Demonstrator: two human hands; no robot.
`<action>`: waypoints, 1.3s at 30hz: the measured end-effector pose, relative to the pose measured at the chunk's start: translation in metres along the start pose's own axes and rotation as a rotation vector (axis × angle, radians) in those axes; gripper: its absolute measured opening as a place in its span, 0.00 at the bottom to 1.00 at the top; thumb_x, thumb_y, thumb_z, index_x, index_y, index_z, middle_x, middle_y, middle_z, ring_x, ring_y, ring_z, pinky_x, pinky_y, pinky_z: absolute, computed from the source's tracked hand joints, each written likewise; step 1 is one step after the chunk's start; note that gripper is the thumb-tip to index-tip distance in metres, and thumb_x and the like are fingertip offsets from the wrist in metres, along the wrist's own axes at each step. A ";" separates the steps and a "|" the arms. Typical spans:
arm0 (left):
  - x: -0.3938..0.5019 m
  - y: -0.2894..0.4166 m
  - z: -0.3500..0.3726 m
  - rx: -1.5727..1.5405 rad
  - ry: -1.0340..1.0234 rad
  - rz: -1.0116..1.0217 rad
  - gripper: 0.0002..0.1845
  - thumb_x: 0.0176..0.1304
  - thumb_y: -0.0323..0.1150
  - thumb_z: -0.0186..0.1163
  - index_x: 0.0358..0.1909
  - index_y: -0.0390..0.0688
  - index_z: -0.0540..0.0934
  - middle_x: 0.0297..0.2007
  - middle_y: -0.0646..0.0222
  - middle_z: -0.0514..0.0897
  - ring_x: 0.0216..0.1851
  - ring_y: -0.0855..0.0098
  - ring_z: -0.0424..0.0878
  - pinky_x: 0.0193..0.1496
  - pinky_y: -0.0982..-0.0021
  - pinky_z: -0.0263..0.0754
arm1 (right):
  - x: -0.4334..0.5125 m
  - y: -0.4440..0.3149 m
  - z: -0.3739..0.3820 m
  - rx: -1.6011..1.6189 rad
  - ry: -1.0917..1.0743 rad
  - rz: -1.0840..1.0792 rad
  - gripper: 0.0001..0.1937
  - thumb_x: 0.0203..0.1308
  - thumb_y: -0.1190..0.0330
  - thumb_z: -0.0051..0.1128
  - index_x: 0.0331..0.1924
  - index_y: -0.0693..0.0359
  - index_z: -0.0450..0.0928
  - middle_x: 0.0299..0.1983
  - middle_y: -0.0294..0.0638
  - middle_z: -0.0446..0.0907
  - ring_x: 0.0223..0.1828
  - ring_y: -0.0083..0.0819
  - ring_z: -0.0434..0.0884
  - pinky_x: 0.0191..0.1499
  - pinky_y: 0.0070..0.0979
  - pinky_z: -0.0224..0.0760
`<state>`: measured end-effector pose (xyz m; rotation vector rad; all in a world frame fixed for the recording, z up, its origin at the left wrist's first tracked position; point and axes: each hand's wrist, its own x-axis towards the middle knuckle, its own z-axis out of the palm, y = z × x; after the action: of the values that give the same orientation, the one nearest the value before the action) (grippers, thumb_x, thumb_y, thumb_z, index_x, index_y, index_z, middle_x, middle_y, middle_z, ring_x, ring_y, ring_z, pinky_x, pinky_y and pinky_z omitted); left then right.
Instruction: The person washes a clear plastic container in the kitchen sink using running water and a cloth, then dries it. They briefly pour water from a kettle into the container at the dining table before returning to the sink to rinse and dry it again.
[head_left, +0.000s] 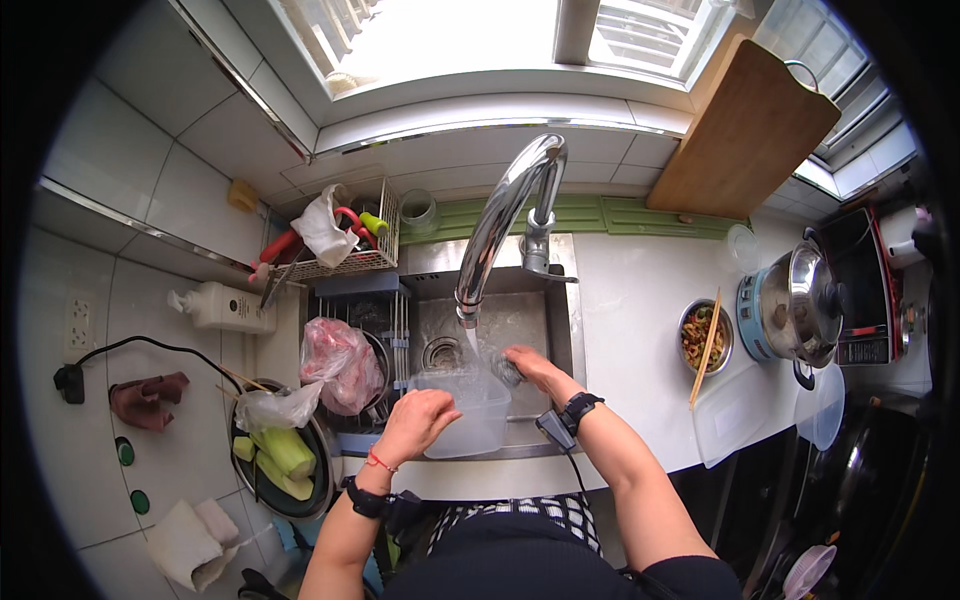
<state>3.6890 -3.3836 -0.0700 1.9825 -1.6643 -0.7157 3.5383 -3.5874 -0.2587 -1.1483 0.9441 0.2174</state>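
Observation:
Water runs from the chrome faucet (495, 225) into a translucent plastic container (469, 427) over the steel sink (525, 412). My left hand (416, 426) grips the container at its left side, fingers curled over the rim. My right hand (531, 365) is just right of the container, closed on a grey scrubber (508, 370) that looks like steel wool. Part of the scrubber is hidden by the fingers, and its edge is blurred. Left of the container, the sink drain (441, 352) shows on the basin floor.
Bagged meat (341, 367) lies on the rack at the sink's left, beside a bowl of cut green vegetables (285, 454). Rightward on the counter stand a food bowl (701, 352) with chopsticks (706, 349), a plastic lid (731, 412) and a lidded pot (802, 300). A cutting board (739, 135) leans behind.

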 end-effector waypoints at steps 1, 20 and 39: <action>-0.003 -0.001 -0.003 -0.027 -0.003 -0.041 0.13 0.61 0.37 0.63 0.27 0.39 0.74 0.26 0.61 0.78 0.32 0.54 0.77 0.37 0.59 0.69 | 0.004 0.001 0.001 -0.014 0.073 -0.047 0.20 0.66 0.64 0.50 0.59 0.63 0.75 0.49 0.38 0.79 0.47 0.28 0.77 0.48 0.26 0.70; -0.122 -0.022 -0.014 -0.873 0.616 -0.343 0.14 0.57 0.30 0.59 0.18 0.39 0.68 0.20 0.71 0.71 0.25 0.77 0.66 0.34 0.74 0.62 | 0.043 -0.009 0.052 0.548 0.013 0.131 0.18 0.64 0.61 0.64 0.52 0.62 0.75 0.36 0.33 0.78 0.38 0.28 0.77 0.41 0.32 0.74; -0.149 -0.020 -0.001 -1.061 0.883 -0.211 0.18 0.64 0.36 0.59 0.19 0.41 0.67 0.22 0.72 0.70 0.27 0.78 0.64 0.33 0.74 0.58 | 0.028 0.009 0.060 0.140 0.277 0.029 0.18 0.71 0.54 0.48 0.38 0.64 0.73 0.20 0.37 0.73 0.20 0.27 0.73 0.23 0.27 0.65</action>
<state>3.6840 -3.2331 -0.0668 1.3243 -0.3805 -0.4888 3.5818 -3.5410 -0.2794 -1.0523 1.2017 0.0135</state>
